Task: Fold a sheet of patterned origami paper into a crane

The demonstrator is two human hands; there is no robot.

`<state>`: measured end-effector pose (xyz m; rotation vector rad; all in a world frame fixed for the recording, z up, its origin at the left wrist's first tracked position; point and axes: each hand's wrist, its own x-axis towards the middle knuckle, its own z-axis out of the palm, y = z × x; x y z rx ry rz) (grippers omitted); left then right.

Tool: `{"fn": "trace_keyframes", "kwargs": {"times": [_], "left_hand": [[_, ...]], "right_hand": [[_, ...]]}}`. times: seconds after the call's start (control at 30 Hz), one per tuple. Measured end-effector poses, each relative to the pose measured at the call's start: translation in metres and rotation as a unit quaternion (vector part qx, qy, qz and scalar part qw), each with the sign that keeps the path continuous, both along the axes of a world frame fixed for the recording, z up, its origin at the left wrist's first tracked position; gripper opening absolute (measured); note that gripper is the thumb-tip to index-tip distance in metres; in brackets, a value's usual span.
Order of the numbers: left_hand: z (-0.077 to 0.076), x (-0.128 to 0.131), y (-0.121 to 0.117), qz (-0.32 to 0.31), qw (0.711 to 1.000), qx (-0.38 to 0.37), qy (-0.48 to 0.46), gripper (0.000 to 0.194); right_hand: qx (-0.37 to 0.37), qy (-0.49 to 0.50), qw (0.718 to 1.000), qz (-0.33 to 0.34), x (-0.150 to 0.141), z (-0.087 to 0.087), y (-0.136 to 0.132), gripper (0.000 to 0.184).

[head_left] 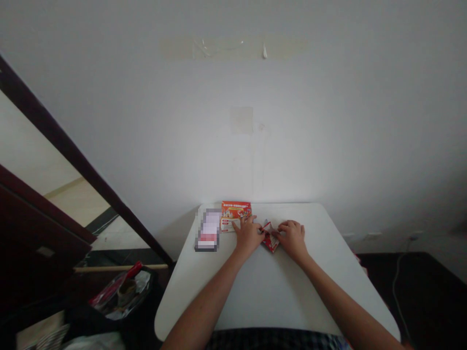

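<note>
Dark checked cloth (pixel 270 339) of the person's clothing shows along the bottom edge, between two bare forearms that reach forward over the table. Largest of all is the pale wall (pixel 346 121), with a long yellowed strip of old tape (pixel 233 48) high up and a smaller square patch (pixel 242 120) below it. Against its foot stands a white tabletop (pixel 277 291) with rounded near corners. At left a dark red-brown frame (pixel 73 141) runs diagonally down to the floor.

On the table's far left lies a phone (pixel 207 229), its screen pixelated so that nothing on it can be read. Just beside it is an orange-and-white printed leaflet (pixel 233 212): a line of light Chinese characters crosses the top, above a yellow banner and small cartoon-like figures, all too small to make out. Red label boxes run down its white lower part.

Both hands are palm down, wrists turned inward. The left hand (pixel 248 237) stretches its outer fingers over the leaflet while its thumb and forefinger pinch the left edge of a folded red-and-white paper (pixel 270 243). Opposite, the right hand (pixel 294 239), fingers curled, pinches the paper's right side. That paper sits between the hands, right of the leaflet; its print is illegible.
</note>
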<state>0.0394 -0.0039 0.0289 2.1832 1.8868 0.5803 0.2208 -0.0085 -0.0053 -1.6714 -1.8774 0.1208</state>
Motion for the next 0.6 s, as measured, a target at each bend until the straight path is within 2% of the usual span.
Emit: {"fn": "trace_keyframes", "kwargs": {"times": [0.27,0.6], "left_hand": [[0.0,0.008,-0.001,0.01,1.0,-0.007,0.005,0.016],[-0.003,0.011,-0.003,0.019,1.0,0.003,0.015,0.016]], "right_hand": [[-0.03,-0.013,0.999,-0.026,-0.009,0.005,-0.001,0.015],[-0.087,-0.023,0.995,-0.049,-0.016,0.019,-0.01,0.025]]}}
